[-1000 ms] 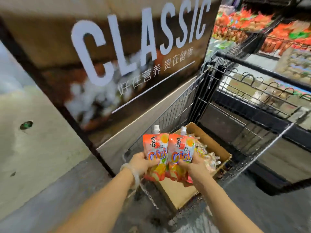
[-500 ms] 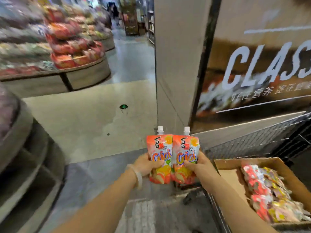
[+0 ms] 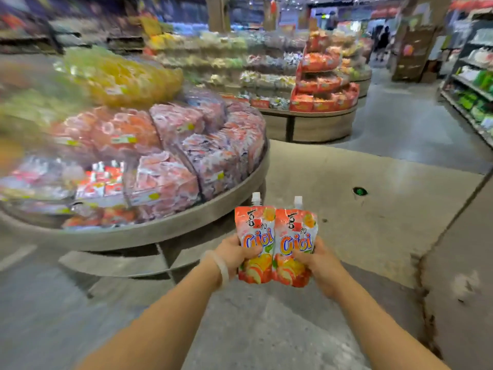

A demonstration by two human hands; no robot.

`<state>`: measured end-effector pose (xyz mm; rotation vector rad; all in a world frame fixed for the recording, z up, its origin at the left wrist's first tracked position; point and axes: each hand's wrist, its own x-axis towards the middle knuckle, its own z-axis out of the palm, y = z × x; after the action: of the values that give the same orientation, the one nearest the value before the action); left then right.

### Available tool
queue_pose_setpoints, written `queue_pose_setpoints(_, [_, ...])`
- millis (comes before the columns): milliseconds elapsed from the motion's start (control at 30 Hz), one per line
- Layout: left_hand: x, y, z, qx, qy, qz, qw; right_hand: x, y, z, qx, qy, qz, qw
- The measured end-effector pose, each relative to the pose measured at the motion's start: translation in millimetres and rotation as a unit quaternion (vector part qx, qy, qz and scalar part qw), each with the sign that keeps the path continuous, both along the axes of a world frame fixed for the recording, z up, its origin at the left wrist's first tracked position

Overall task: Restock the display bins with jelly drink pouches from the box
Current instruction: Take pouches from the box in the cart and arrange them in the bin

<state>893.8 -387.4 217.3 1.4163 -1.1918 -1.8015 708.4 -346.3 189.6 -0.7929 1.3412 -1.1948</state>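
Holding two pouches [image 3: 276,244] upright, side by side, spouts up, over the floor [image 3: 360,236] just off the display's [image 3: 186,225] near-right rim. Left hand [image 3: 234,253] fingers clenched on one pouch, right hand [image 3: 318,263] on the other. Labels forward, probably for tidy facing in the bins [image 3: 165,182]. Box not in view.

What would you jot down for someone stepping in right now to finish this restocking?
Left hand grips the left pouch; right hand grips the right pouch, side by side, spouts up.
The round display stand with packed bins is ahead to the left.
The box is out of view.
Done: two pouches picked up.
Left: place them in a bin, then fetch more.
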Motion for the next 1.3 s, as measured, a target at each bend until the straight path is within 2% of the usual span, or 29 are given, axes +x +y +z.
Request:
queue_pose_setpoints(233, [171, -17, 2, -0.024, 0.005, 0.161, 0.987, 169, -81, 5, -0.026, 0.018, 0.146, 0.989])
queue_pose_setpoints(400, [256, -25, -4, -0.017, -0.004, 0.248, 0.969, 261, -128, -6, -0.03, 0.074, 0.258, 0.963])
queue_pose_setpoints(600, [341, -81, -2, -0.026, -0.02, 0.332, 0.943, 363, -203, 2, -0.053, 0.056, 0.323, 0.943])
queue_pose_setpoints(767, [406, -163, 33, -0.066, -0.042, 0.357, 0.931, 434, -292, 33, -0.085, 0.054, 0.321, 0.942])
queue_pose_setpoints(867, [437, -213, 52, -0.117, -0.049, 0.369, 0.921, 466, -343, 56, -0.103, 0.05, 0.283, 0.952])
queue_pose_setpoints(1000, [468, -265, 62, -0.14, -0.05, 0.378, 0.914, 498, -398, 68, -0.104, 0.034, 0.261, 0.959])
queue_pose_setpoints(1167, [501, -327, 41, -0.101, -0.025, 0.377, 0.921, 528, -450, 37, -0.063, 0.057, 0.224, 0.971])
queue_pose_setpoints(1300, [524, -372, 4, -0.067, -0.059, 0.344, 0.935, 548, -469, -1, -0.016, 0.123, 0.196, 0.973])
